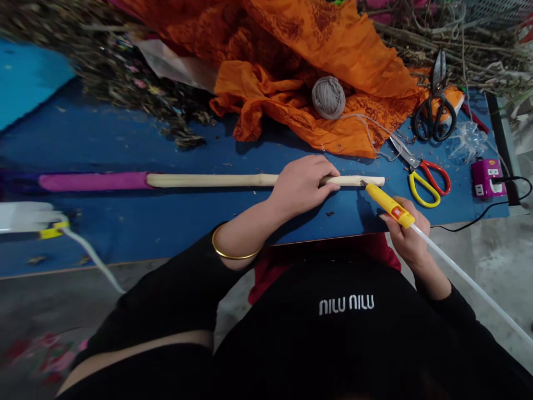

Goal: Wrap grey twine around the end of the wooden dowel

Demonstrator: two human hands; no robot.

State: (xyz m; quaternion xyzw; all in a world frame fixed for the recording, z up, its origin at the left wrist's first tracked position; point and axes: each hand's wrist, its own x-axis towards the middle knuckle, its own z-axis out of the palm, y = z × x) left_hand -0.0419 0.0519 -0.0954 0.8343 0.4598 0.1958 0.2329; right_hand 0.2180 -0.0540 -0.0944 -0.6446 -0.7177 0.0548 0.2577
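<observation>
At 10 o'clock, a bright blue sheet (31, 78) lies on the blue table (166, 228). At 9 o'clock, below a bright pink cover (97, 181), is a blurred white object (25, 216) with a yellow band, too unclear to name. The pale pole (216, 180) runs from the pink cover, past the center, toward 3 o'clock. Dried plant stems (137, 89) are heaped at 10 to 11 o'clock. Just beside the center, the left hand (303, 183), a gold bangle (235, 253) on its arm, is closed on the pole, palm down. At 1 o'clock, a ball of gray yarn (328, 98) sits on crumpled orange cloth (266, 91). Toward 3 o'clock, the right hand (408, 228) is clamped on a yellow tool (387, 204), its dark tip at the pole near the end and a white rod (470, 280) trailing behind. Farther over are red-and-yellow-handled scissors (420, 169), black-handled scissors (437, 103) at 2 o'clock, and a purple power block (487, 176) with a black plug.
</observation>
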